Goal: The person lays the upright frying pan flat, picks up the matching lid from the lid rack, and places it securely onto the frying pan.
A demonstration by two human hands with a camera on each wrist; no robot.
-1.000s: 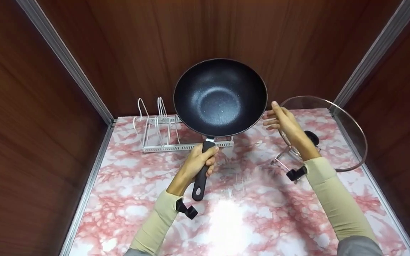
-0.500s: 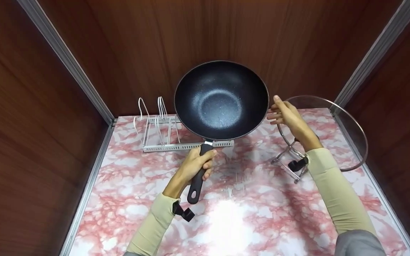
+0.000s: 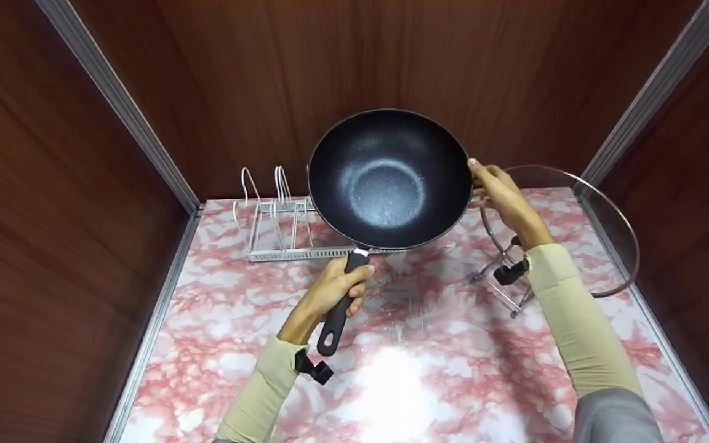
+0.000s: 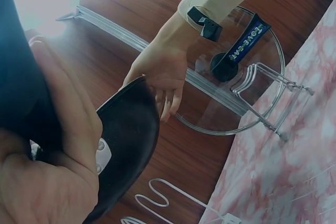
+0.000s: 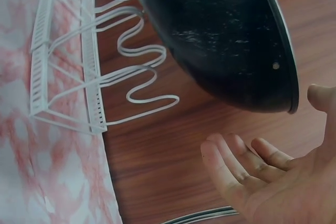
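Note:
A black wok hangs in the air, its dark inside facing me in the head view. My left hand grips its black handle, thumb lying along the top. Beside the right rim is my right hand, its thumb at the edge and its fingers partly behind the wok. From the right wrist view, those fingers are spread loosely below the wok's dark outer wall, with a visible gap. Behind and left of the wok stands a white wire rack, partly covered by it.
A glass lid leans in a small wire stand on the right, close behind the right forearm. Its black knob shows in the left wrist view. Wooden panels enclose the pink marbled tabletop at the back and sides.
The wok has come slightly down and to the right, its handle end swinging left. The right hand rose a little away from the rim, then moved back in close to it.

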